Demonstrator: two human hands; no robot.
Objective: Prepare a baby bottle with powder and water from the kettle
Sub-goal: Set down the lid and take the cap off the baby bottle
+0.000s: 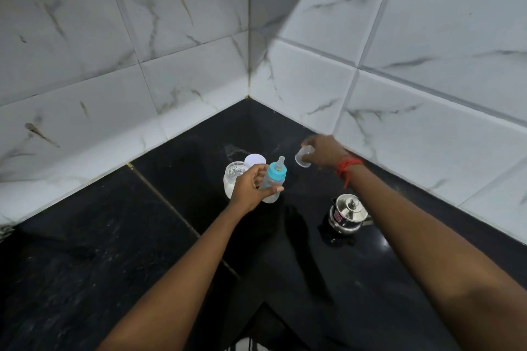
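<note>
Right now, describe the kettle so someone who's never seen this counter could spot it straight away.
On the black counter in the tiled corner, look right, beneath the right hand's forearm. The kettle stands alone there: small, shiny steel, with a knobbed lid, the only metal thing.

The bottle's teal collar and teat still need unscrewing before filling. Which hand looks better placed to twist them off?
Probably the right hand, once it puts down the clear cap it holds. The left hand already grips the bottle around its body, steadying it, so the right is the one free to reach the collar.
</note>
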